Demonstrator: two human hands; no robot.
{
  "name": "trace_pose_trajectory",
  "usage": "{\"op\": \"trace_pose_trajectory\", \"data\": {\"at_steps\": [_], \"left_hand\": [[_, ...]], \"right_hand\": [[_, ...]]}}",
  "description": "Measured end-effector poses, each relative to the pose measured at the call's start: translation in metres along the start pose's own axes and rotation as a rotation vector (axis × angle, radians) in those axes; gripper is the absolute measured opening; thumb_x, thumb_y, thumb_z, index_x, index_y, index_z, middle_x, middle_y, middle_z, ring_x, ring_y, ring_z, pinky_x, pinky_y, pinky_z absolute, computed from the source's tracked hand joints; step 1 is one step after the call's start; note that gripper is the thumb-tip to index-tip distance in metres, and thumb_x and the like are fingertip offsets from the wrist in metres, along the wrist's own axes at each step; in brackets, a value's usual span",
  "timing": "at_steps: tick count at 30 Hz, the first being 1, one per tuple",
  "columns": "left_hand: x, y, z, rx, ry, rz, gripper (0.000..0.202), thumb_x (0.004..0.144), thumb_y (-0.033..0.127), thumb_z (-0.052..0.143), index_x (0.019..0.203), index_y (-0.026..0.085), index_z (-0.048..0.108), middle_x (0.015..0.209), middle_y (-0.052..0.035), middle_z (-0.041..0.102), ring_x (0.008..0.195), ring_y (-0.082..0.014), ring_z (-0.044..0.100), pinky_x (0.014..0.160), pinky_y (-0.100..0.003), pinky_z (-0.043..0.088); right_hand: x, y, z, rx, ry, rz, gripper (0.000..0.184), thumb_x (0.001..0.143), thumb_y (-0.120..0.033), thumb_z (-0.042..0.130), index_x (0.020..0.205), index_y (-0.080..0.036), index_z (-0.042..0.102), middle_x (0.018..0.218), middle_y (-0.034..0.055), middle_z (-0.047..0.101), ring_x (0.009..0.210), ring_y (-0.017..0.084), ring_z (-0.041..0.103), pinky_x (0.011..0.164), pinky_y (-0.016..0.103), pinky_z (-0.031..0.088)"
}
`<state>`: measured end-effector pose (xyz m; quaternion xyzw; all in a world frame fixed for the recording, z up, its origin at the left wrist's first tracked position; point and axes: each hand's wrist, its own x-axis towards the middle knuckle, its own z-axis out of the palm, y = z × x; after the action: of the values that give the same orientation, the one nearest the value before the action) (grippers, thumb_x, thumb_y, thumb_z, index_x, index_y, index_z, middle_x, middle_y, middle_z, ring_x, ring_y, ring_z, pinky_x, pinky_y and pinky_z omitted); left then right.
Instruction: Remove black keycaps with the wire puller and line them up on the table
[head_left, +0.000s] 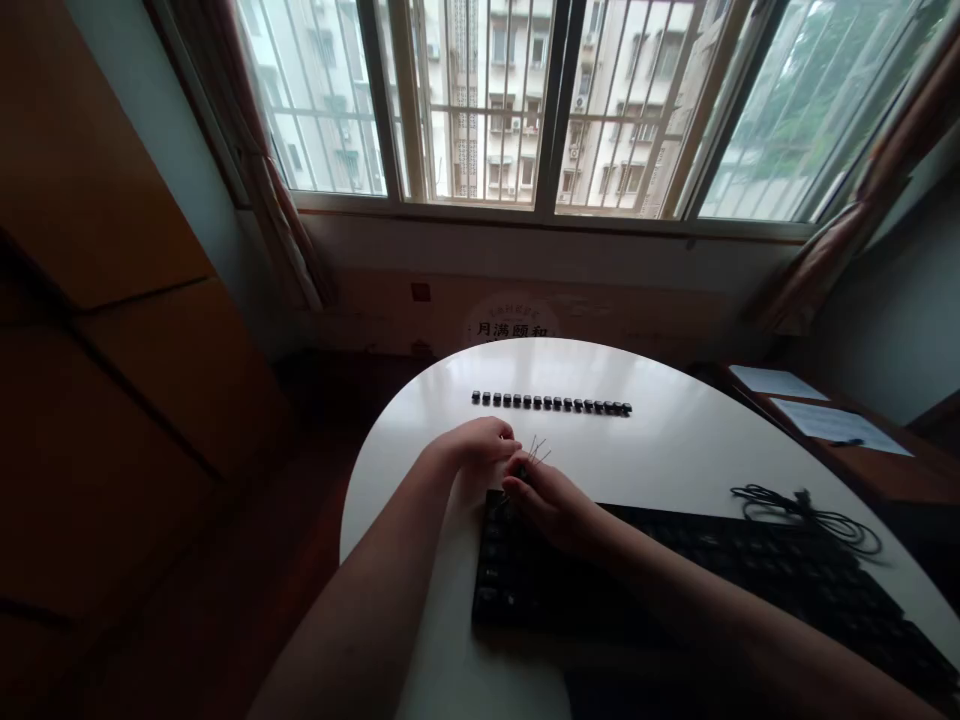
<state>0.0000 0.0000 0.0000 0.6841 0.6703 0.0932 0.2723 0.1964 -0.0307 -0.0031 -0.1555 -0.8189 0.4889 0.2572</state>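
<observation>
Right hand (546,492) pinches wire keycap puller (534,451) at far left corner of black keyboard (742,545); left hand (480,440) curled alongside, grip unclear. Keycap row (557,404) beyond, on white desk (660,450).

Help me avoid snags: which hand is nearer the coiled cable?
Right. The right hand is left of the cable, over the keyboard; the left hand is farther left.

The white table (675,450) carries a keyboard (720,550), cable (806,512) (loosely coiled) and, in a row, probably keycaps (557,404).
</observation>
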Motion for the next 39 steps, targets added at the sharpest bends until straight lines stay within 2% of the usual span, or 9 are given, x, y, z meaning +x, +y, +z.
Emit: {"op": "trace_pose_trajectory", "data": {"at_steps": [4,12,18,21,24,27,29,34,39], "left_hand": [[-0.002,0.003,0.000,0.006,0.020,0.005,0.034,0.081,0.048,0.053,0.086,0.019,0.070,0.080,-0.0035,0.070,0.071,-0.0182,0.061,0.059,-0.026,0.040],[-0.006,0.008,0.000,0.032,0.056,-0.019,0.033,0.081,0.047,0.054,0.086,0.019,0.071,0.079,-0.0034,0.070,0.068,-0.0181,0.060,0.058,-0.026,0.038],[-0.008,0.010,-0.001,0.012,0.067,-0.030,0.032,0.080,0.048,0.055,0.085,0.020,0.070,0.080,-0.0032,0.070,0.071,-0.0191,0.060,0.059,-0.026,0.040],[-0.010,0.009,-0.002,-0.068,0.044,-0.046,0.031,0.078,0.048,0.059,0.080,0.019,0.068,0.077,-0.0026,0.067,0.069,-0.0180,0.058,0.057,-0.025,0.039],[-0.012,0.007,-0.004,-0.228,0.004,-0.041,0.037,0.077,0.054,0.061,0.074,0.017,0.061,0.063,0.0005,0.058,0.057,-0.0134,0.050,0.050,-0.023,0.033],[-0.015,0.008,-0.007,-0.466,-0.037,-0.021,0.048,0.080,0.065,0.053,0.076,0.017,0.056,0.055,0.0049,0.044,0.046,-0.0089,0.037,0.043,-0.022,0.025],[-0.018,0.011,-0.009,-0.607,-0.053,0.003,0.054,0.082,0.069,0.047,0.083,0.016,0.055,0.056,0.0057,0.044,0.044,-0.0074,0.033,0.041,-0.021,0.023],[-0.025,0.027,-0.013,-0.760,-0.075,0.088,0.054,0.081,0.068,0.052,0.103,0.018,0.056,0.078,0.0008,0.056,0.051,-0.0080,0.047,0.041,-0.018,0.035],[-0.025,0.032,-0.015,-0.740,-0.008,0.116,0.050,0.072,0.057,0.070,0.100,0.017,0.058,0.082,-0.0011,0.057,0.058,-0.0094,0.053,0.042,-0.018,0.039]], "right_hand": [[-0.001,-0.008,-0.001,-0.168,-0.076,-0.022,0.017,0.097,-0.036,0.048,0.095,-0.019,0.050,0.084,0.0016,0.059,0.069,0.015,0.051,0.064,0.028,0.040],[-0.007,-0.016,0.006,-0.368,-0.146,-0.131,0.017,0.096,-0.037,0.051,0.093,-0.021,0.051,0.082,0.0042,0.064,0.065,0.018,0.053,0.057,0.028,0.036],[-0.008,-0.007,0.005,-0.132,-0.013,-0.145,0.019,0.098,-0.040,0.047,0.096,-0.022,0.051,0.084,0.0042,0.062,0.067,0.017,0.054,0.061,0.029,0.040],[-0.006,0.002,0.003,0.082,0.168,-0.077,0.025,0.098,-0.045,0.044,0.094,-0.021,0.048,0.072,0.0005,0.057,0.057,0.014,0.049,0.053,0.026,0.037],[-0.001,0.011,0.001,0.300,0.339,-0.027,0.028,0.098,-0.049,0.043,0.093,-0.022,0.044,0.057,-0.0062,0.044,0.045,0.010,0.039,0.044,0.022,0.032],[0.007,0.018,-0.001,0.452,0.448,-0.005,0.028,0.096,-0.051,0.045,0.096,-0.023,0.043,0.060,-0.0073,0.043,0.044,0.008,0.038,0.041,0.020,0.032],[0.011,0.020,-0.003,0.513,0.508,0.036,0.028,0.094,-0.050,0.047,0.099,-0.022,0.044,0.066,-0.0062,0.045,0.045,0.008,0.041,0.039,0.019,0.033],[0.016,0.020,-0.009,0.530,0.571,0.122,0.027,0.091,-0.046,0.049,0.102,-0.022,0.047,0.073,-0.0038,0.046,0.049,0.009,0.045,0.036,0.017,0.033],[0.016,0.018,-0.009,0.491,0.550,0.079,0.023,0.089,-0.041,0.049,0.102,-0.021,0.050,0.076,-0.0025,0.047,0.051,0.008,0.044,0.037,0.017,0.031]]}}
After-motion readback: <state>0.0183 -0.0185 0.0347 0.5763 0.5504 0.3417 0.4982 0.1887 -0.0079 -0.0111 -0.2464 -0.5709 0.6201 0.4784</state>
